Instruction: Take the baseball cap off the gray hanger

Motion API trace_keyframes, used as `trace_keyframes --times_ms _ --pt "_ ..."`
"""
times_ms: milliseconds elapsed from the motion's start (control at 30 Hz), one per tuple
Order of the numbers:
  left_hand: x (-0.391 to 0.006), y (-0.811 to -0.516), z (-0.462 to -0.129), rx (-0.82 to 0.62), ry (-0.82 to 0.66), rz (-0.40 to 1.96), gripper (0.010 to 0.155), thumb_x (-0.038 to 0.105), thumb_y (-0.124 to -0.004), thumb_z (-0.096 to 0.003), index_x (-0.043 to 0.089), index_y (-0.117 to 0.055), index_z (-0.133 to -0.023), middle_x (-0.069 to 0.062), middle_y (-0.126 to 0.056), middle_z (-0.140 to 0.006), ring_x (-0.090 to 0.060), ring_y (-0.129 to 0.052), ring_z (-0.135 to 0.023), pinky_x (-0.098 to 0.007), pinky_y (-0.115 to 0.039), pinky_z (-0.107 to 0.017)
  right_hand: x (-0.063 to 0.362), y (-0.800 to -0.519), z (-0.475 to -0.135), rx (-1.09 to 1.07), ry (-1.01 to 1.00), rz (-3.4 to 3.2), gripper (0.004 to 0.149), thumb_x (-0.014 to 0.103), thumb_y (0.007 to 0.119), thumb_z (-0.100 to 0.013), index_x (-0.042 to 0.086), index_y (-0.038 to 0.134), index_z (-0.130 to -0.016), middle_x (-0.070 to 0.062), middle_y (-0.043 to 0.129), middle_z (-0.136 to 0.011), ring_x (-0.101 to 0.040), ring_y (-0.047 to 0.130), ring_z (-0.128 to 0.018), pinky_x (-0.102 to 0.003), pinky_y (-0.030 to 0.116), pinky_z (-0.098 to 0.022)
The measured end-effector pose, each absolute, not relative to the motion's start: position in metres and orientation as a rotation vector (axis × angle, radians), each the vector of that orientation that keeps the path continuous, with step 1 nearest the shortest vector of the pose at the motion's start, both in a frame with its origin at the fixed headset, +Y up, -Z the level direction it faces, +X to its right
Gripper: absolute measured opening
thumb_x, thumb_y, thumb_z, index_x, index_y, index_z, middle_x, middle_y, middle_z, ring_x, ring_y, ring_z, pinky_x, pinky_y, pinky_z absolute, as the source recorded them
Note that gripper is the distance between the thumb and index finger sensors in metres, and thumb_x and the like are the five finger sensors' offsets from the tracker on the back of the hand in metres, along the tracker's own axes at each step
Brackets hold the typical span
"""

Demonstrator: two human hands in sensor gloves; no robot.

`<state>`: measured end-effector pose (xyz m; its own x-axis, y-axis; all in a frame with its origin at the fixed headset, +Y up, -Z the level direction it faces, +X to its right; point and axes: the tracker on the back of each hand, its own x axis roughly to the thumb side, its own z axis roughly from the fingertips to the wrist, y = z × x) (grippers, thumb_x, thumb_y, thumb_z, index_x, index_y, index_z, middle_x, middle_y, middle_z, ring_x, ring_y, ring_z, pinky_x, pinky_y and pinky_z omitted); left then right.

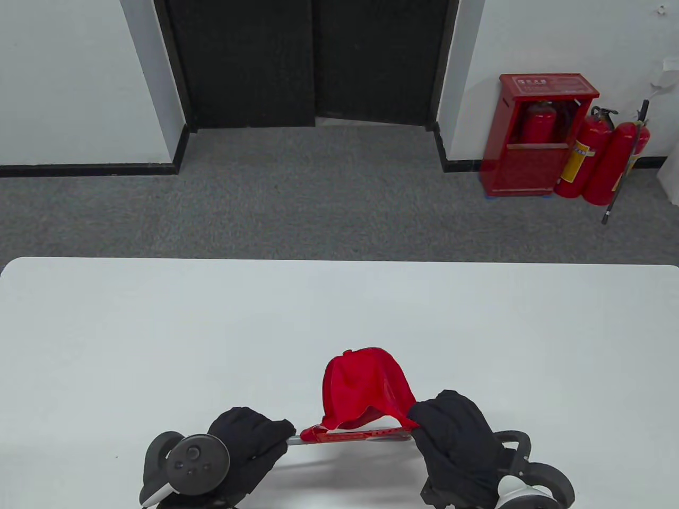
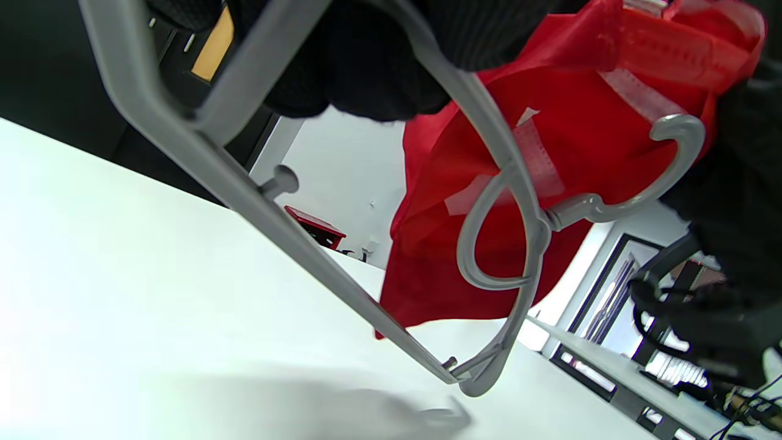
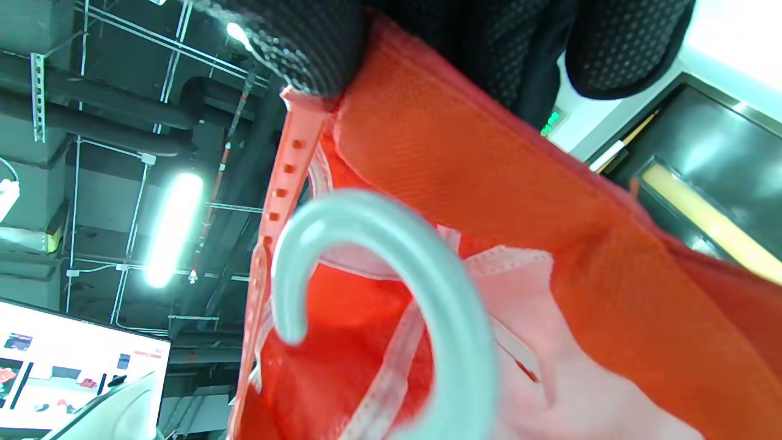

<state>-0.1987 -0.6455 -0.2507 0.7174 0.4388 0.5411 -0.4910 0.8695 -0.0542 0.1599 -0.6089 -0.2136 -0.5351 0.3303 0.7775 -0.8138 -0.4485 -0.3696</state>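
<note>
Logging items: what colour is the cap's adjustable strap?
Red adjustable strap, clearest in the right wrist view.

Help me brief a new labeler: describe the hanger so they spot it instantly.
On the white table, near its front edge, two black-gloved hands hold things up. The gray hanger is in the left hand, running across to the red cap. It is the only thin gray frame with a hook.

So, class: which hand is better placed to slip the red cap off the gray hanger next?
Probably the right hand: it grips the red cap, while the left hand holds the gray hanger.
</note>
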Motion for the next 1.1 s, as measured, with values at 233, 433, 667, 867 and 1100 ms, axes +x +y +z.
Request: trace_keyframes --times_ms 233,433,667,867,1100 --pt "-0.197 -0.645 -0.249 0.082 -0.604 0.509 0.042 0.04 -0.078 -0.0575 0.026 -0.086 -0.097 -0.008 -0.099 -0.075 -0.032 -0.094 -0.079 -0.07 -0.054 -0.075 0.179 -0.608 -0.22 0.514 -1.006 2.009 0.036 0.035 0.076 -0.055 0.019 0.087 -0.086 -0.013 0.097 -0.066 -0.029 0.096 -0.053 -0.062 0.077 -0.053" --pt "-0.201 -0.643 -0.25 0.077 -0.612 0.524 0.042 0.04 -0.078 -0.0573 0.026 -0.087 -0.097 -0.008 -0.1 -0.075 -0.032 -0.094 -0.079 -0.07 -0.053 -0.076 0.22 -0.621 -0.235 0.194 -0.893 1.808 0.036 0.035 0.077 -0.055 0.019 0.087 -0.086 -0.013 0.097 -0.065 -0.028 0.097 -0.052 -0.06 0.078 -0.052" --pt "-0.214 -0.64 -0.254 0.099 -0.586 0.546 0.042 0.039 -0.079 -0.0572 0.027 -0.087 -0.096 -0.008 -0.1 -0.075 -0.033 -0.094 -0.079 -0.071 -0.053 -0.076 0.245 -0.635 -0.245 0.054 -0.835 1.693 0.036 0.035 0.076 -0.055 0.019 0.087 -0.086 -0.013 0.097 -0.066 -0.028 0.097 -0.052 -0.06 0.078 -0.052" --pt "-0.232 -0.639 -0.26 0.132 -0.496 0.552 0.042 0.039 -0.078 -0.0576 0.026 -0.086 -0.097 -0.008 -0.1 -0.076 -0.033 -0.094 -0.079 -0.073 -0.05 -0.076 0.268 -0.648 -0.25 -0.044 -0.8 1.56 0.036 0.035 0.075 -0.055 0.02 0.085 -0.087 -0.012 0.097 -0.069 -0.029 0.097 -0.057 -0.06 0.077 -0.054" --pt "-0.253 -0.64 -0.267 0.197 -0.374 0.579 0.042 0.039 -0.077 -0.0579 0.026 -0.085 -0.097 -0.008 -0.099 -0.076 -0.033 -0.093 -0.079 -0.074 -0.049 -0.076 0.294 -0.674 -0.259 -0.17 -0.698 1.383 0.037 0.035 0.075 -0.055 0.019 0.084 -0.088 -0.012 0.095 -0.072 -0.03 0.096 -0.061 -0.061 0.075 -0.056"
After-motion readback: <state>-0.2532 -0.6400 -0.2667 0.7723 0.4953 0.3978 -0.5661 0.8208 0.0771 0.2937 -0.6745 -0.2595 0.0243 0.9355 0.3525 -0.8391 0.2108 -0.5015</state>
